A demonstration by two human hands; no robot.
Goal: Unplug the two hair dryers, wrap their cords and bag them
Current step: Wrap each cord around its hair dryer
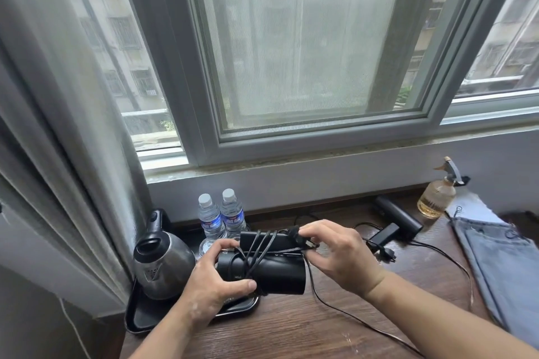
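- A dark wood-grain bench (335, 326) runs under a wide window (306, 46) with a grey frame and a mesh screen; pale buildings show outside.
- A grey curtain (58, 125) hangs down the left side.
- At the bench's left end a black tray (140, 320) carries a steel kettle (162, 264); two water bottles (221, 217) with white caps stand just behind it.
- At the far right stands an amber spray bottle (437, 195), and beside it grey cloth bags (501, 265) with drawstrings lie flat.
- The first hair dryer (271, 271), matte black with a folded handle, is held above the bench near the tray, its cord (256, 248) looped several times around the body.
- The left hand (215, 285) wraps the dryer's barrel, thumb pressed on the cord loops, fingers closed round it.
- The right hand (338, 253) pinches the cord near its plug end between thumb and fingers, just above the dryer's handle.
- The second hair dryer (399, 218), also black, lies near the wall, its loose cord (437, 251) trailing over the bench toward the near edge.
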